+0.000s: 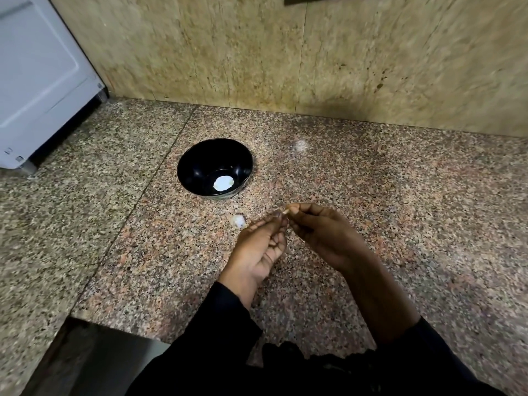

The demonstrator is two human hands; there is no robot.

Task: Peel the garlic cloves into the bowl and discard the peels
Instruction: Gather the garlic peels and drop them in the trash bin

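Nearest the camera, two dark sleeves (228,324) reach over the speckled granite counter (400,224), where the left hand (257,247) and right hand (320,232) meet fingertip to fingertip, the right pinching a small pale garlic clove (285,210); the left hand's fingers are curled beside it, though whether they grip it cannot be told. Just left of the hands lies a whitish garlic piece (237,220) on the counter. Beyond stands a black bowl (200,155) holding one white peeled clove (223,183), with a stone wall (285,52) and a white appliance (37,75) behind.

No text reads clearly; the white appliance (37,78) perhaps bears tiny stickers.
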